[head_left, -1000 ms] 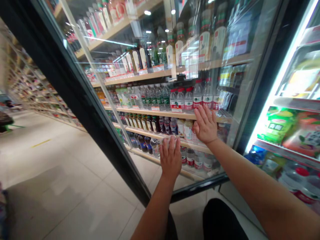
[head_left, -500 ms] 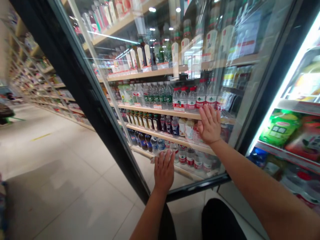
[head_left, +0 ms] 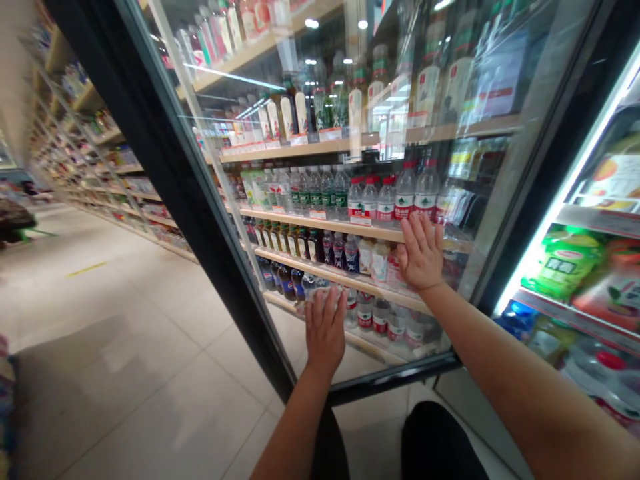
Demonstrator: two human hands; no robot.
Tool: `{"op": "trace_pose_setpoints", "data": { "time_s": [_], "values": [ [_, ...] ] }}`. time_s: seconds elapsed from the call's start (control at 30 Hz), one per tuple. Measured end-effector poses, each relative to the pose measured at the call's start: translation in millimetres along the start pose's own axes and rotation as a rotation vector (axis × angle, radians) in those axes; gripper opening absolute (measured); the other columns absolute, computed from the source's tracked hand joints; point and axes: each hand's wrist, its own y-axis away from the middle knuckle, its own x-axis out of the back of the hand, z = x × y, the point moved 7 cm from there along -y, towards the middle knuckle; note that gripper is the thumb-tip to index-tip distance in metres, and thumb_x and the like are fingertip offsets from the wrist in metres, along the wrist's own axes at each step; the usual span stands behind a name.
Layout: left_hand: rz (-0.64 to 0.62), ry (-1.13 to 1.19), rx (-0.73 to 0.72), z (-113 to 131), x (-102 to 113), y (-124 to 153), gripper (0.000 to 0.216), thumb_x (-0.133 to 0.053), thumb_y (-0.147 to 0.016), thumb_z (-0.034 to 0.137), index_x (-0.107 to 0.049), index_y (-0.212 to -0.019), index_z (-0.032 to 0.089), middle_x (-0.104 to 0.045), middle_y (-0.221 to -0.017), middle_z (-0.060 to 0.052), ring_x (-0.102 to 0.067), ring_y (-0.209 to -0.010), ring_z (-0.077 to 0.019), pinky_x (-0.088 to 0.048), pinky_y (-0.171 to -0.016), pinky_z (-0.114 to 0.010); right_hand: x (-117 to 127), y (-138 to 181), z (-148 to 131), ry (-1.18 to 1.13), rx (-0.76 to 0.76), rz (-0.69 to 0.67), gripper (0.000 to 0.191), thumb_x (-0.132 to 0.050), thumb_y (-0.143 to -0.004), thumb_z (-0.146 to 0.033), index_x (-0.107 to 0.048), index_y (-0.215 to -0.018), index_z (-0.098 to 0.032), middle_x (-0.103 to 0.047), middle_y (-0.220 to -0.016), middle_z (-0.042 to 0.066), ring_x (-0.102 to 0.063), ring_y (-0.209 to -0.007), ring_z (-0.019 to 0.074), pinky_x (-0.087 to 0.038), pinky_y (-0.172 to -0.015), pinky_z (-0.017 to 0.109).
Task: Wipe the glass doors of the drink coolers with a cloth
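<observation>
My left hand [head_left: 326,330] presses a pale, crumpled cloth [head_left: 312,294] against the lower part of a glass door [head_left: 365,362]. Its fingers point upward over the cloth, and most of the cloth is hidden beneath them. Higher and to the right, my right hand [head_left: 421,253] lies flat on the same glass with fingers spread, holding nothing. The door has a thick black frame [head_left: 183,180] and stands swung open. Through the pane, shelves of bottles show behind both hands.
Right of the door, a lit cooler holds green packages [head_left: 563,260] and red-capped bottles [head_left: 610,361]. Several red-labelled water bottles [head_left: 404,193] stand on shelves beyond the glass. Tiled floor [head_left: 165,393] stretches left beside a long shelf row [head_left: 115,157]. My knees [head_left: 440,440] are below the door.
My left hand has slid slightly up and left over the glass with the cloth. The right hand stays nearly in place, and the view has shifted a little.
</observation>
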Motion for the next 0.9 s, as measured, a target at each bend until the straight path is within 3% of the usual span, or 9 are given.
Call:
{"op": "trace_pose_setpoints", "data": {
  "time_s": [0.2, 0.5, 0.9],
  "values": [
    [0.035, 0.011, -0.01, -7.6, 8.4, -29.9, 0.066, -0.049, -0.093, 0.009, -0.032, -0.154, 0.023, -0.047, -0.152, -0.008, -0.015, -0.153, -0.0241, -0.014, -0.126, -0.046, -1.0, 0.2, 1.0, -0.013, -0.014, -0.011, 0.058, -0.038, -0.098, -0.03, -0.034, -0.155, -0.022, -0.045, -0.155, 0.01, -0.028, -0.15, 0.0235, -0.015, -0.124, 0.048],
    [0.126, 0.025, 0.029, -27.2, 35.8, -99.4, 0.058, -0.049, -0.094, 0.013, -0.042, -0.15, 0.025, -0.044, -0.154, -0.009, -0.014, -0.153, -0.0235, -0.013, -0.125, -0.046, -0.6, -0.1, -0.4, 0.008, -0.012, -0.009, 0.056, -0.039, -0.097, -0.029, -0.039, -0.153, -0.021, -0.044, -0.155, 0.009, -0.026, -0.151, 0.0219, -0.012, -0.125, 0.045],
    [0.088, 0.1, 0.145, -44.2, 52.7, -159.2, 0.057, -0.044, -0.093, 0.016, -0.045, -0.148, 0.026, -0.037, -0.159, -0.006, -0.012, -0.154, -0.0248, -0.007, -0.126, -0.049, 3.3, -1.4, -3.4, 0.01, 0.022, 0.043, 0.059, -0.039, -0.097, -0.027, -0.032, -0.156, -0.021, -0.046, -0.154, 0.01, -0.029, -0.15, 0.0221, -0.015, -0.124, 0.045]
  ]
}}
